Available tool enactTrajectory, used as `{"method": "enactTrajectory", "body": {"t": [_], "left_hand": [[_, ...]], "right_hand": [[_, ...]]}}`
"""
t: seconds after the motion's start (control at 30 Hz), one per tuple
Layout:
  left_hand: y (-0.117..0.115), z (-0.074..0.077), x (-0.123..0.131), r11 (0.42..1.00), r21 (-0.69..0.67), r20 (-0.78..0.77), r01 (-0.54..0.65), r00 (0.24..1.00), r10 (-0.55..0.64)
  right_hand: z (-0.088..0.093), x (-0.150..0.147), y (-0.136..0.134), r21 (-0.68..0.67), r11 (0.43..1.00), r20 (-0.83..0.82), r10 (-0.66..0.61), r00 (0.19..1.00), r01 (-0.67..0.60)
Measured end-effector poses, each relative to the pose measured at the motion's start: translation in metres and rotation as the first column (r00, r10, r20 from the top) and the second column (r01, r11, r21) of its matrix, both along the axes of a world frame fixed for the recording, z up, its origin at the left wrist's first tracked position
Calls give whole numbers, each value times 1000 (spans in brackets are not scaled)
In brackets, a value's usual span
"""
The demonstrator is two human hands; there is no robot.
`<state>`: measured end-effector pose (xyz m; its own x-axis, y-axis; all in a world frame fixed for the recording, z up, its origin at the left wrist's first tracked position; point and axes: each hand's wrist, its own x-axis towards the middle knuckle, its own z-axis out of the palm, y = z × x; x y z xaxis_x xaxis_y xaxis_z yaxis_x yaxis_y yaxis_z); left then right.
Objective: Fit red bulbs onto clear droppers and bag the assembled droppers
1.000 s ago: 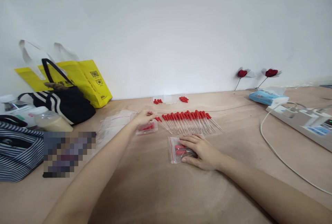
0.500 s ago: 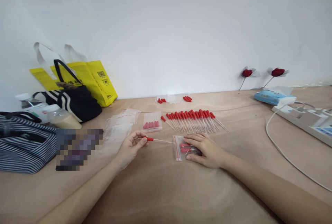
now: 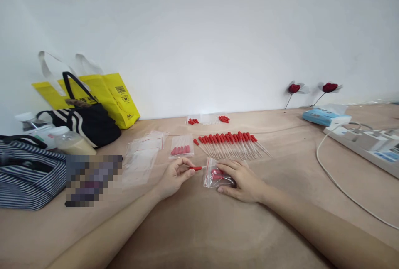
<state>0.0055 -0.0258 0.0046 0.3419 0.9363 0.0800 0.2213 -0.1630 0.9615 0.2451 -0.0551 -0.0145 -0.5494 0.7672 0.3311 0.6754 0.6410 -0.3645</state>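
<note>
My left hand (image 3: 177,177) pinches a dropper by its red rubber bulb (image 3: 195,168). The dropper's clear stem points right, its far end at the mouth of a clear zip-lock bag (image 3: 206,181). Over that bag lies my right hand (image 3: 241,179), thumb at the near edge and fingers across the top, gripping it. Red bulbs show through the plastic; my fingers hide the rest of the contents. Just beyond both hands is a row of red-topped droppers (image 3: 230,138). A filled zip-lock bag with several droppers (image 3: 181,147) lies to the row's left.
Flat clear bags (image 3: 140,159) lie left of my hands. Further back are more red bulbs in bags (image 3: 223,119). A yellow bag (image 3: 124,111), a black bag (image 3: 96,125), bottles (image 3: 73,140) and a striped bag (image 3: 31,177) stand left; tissues (image 3: 326,116) and a power strip (image 3: 374,144) right.
My left hand has moved right with the dropper, bringing its stem into the bag's mouth. The bag's mouth has risen and bulged a little under my right hand.
</note>
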Motion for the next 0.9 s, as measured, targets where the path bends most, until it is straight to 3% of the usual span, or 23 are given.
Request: {"method": "enactTrajectory", "body": {"t": [0.27,0.57,0.9], "left_hand": [[3,0,-10,997,-48,0,-67,998,67],[3,-7,15,994,-103,43,27,999,-22],[-5,-3,3,995,-93,18,-26,999,28]], "right_hand": [[5,5,1,-31,999,42,21,999,-20],[8,1,3,-30,996,79,90,993,-88],[2,3,-7,253,963,36,93,995,-99]]}}
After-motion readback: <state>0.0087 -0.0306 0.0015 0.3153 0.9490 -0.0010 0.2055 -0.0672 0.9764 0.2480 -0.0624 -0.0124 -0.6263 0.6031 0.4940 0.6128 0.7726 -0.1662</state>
